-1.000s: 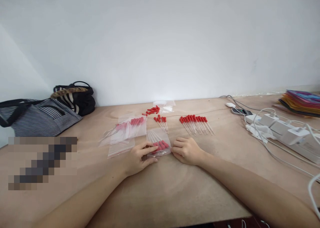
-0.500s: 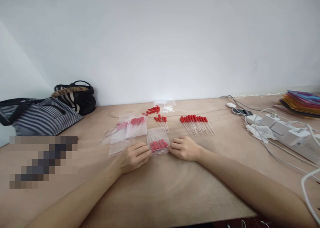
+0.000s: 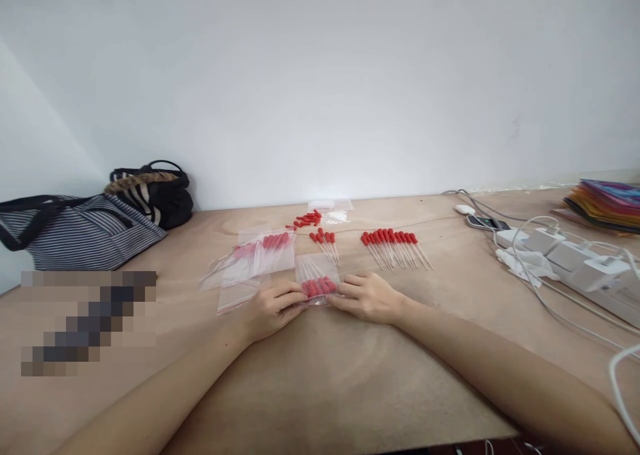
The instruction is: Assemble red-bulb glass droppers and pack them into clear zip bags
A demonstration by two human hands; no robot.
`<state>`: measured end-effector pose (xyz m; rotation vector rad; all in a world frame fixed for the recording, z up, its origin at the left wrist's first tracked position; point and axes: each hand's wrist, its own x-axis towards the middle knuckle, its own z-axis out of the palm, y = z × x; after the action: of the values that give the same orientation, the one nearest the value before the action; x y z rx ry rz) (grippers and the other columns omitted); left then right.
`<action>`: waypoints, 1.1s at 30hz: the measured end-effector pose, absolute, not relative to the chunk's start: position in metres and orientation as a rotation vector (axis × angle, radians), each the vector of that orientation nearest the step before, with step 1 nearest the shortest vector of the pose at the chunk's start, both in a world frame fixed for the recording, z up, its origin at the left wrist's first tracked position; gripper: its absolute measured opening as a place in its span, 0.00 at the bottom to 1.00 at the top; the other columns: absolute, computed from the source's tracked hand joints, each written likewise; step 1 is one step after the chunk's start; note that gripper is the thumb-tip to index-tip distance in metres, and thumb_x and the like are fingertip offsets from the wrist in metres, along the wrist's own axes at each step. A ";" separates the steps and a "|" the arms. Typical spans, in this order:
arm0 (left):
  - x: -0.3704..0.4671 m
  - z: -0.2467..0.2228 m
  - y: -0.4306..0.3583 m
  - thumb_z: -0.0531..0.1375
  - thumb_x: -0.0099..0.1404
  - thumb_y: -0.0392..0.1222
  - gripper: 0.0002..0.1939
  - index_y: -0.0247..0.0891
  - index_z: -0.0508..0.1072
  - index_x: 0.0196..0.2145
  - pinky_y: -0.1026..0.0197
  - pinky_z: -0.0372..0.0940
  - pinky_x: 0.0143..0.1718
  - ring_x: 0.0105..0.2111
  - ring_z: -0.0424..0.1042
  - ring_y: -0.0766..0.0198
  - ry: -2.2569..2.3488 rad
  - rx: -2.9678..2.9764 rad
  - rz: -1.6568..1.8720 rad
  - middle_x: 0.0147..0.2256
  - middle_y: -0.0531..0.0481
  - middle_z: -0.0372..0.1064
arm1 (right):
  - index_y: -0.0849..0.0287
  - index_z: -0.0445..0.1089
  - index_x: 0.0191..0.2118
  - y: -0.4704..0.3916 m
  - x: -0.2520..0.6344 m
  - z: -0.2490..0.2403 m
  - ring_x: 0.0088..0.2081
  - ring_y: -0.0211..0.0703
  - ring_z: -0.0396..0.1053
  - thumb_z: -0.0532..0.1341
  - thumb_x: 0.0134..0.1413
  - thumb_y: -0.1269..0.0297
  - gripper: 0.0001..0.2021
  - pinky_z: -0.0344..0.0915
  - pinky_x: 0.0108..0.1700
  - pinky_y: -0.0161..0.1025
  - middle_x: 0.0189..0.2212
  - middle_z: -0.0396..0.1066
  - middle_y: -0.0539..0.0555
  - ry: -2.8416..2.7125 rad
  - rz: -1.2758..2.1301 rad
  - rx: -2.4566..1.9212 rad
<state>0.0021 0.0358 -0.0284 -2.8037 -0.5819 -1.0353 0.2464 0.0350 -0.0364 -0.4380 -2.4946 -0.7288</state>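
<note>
A small clear zip bag (image 3: 330, 263) lies flat on the table between my hands. Inside it are several droppers (image 3: 319, 287) with red bulbs toward me and thin pale stems pointing away. My left hand (image 3: 274, 307) has its fingers closed on the bag's near left corner. At the near right corner, my right hand (image 3: 365, 298) pinches the bag's edge, fingers together. Beyond the bag lie a few loose droppers (image 3: 327, 242), and a larger row of droppers (image 3: 393, 240) sits to the right. Filled zip bags (image 3: 267, 258) overlap on the left.
Loose red bulbs (image 3: 307, 219) and another clear bag (image 3: 330, 205) lie near the wall. A striped bag (image 3: 95, 232) and a black bag (image 3: 167, 198) stand at left. Chargers on a power strip (image 3: 595, 272), cables and a colourful stack (image 3: 607, 205) occupy the right.
My hands have come slightly closer together along the bag's near edge, and that edge now looks pulled up or folded. The other things lie as before.
</note>
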 end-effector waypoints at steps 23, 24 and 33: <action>0.004 -0.026 0.028 0.53 0.64 0.37 0.10 0.37 0.67 0.25 0.68 0.63 0.26 0.26 0.70 0.68 -0.622 -2.684 -0.893 0.25 0.52 0.70 | 0.60 0.68 0.32 0.032 0.247 -0.035 0.29 0.36 0.54 0.51 0.55 0.70 0.08 0.45 0.32 0.39 0.25 0.65 0.50 -2.341 -0.712 -0.576; 0.005 -0.025 0.027 0.53 0.64 0.36 0.09 0.37 0.66 0.25 0.68 0.64 0.27 0.26 0.70 0.68 -0.605 -2.666 -0.897 0.25 0.52 0.70 | 0.59 0.68 0.31 0.033 0.247 -0.035 0.29 0.36 0.54 0.52 0.55 0.70 0.08 0.45 0.32 0.39 0.24 0.65 0.50 -2.335 -0.725 -0.571; -0.003 -0.023 0.033 0.54 0.62 0.33 0.07 0.36 0.68 0.38 0.63 0.70 0.33 0.31 0.74 0.64 -0.313 -2.462 -0.734 0.33 0.47 0.74 | 0.61 0.63 0.21 0.037 0.247 -0.039 0.27 0.34 0.54 0.50 0.56 0.74 0.14 0.45 0.32 0.38 0.19 0.59 0.48 -2.323 -0.841 -0.470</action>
<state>-0.0030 0.0328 -0.0228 -2.4621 -0.3133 -0.7343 0.2470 0.0366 -0.0388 -0.4701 -2.3225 -0.8411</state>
